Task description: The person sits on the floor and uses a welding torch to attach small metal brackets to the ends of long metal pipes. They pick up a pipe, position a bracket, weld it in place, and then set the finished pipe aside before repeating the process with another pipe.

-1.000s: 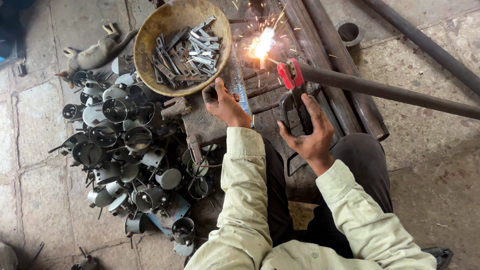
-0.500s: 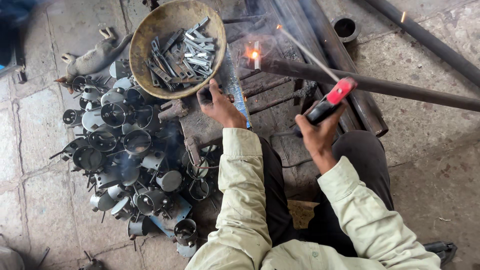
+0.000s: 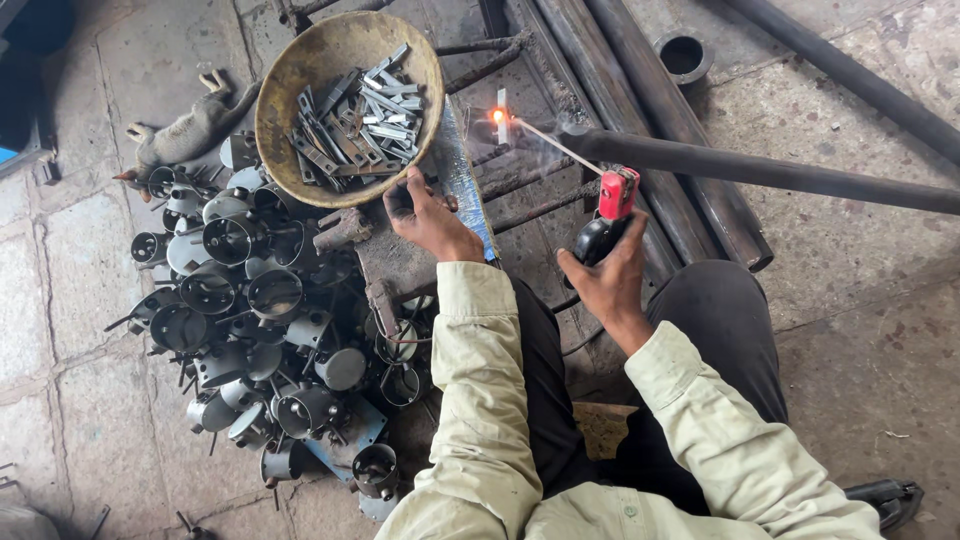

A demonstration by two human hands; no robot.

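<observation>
Head view: right hand (image 3: 606, 278) is gripping red-tipped electrode holder (image 3: 608, 215), its rod tip glowing against small metal piece (image 3: 501, 112) on steel frame (image 3: 520, 180). Left hand (image 3: 425, 212) is pressing half-curled beside bowl of metal strips (image 3: 280, 90).

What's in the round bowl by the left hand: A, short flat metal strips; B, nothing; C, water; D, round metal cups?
A: the round bowl holds a heap of short flat metal strips; the round metal cups lie piled on the floor beside it, below the left hand.
</observation>
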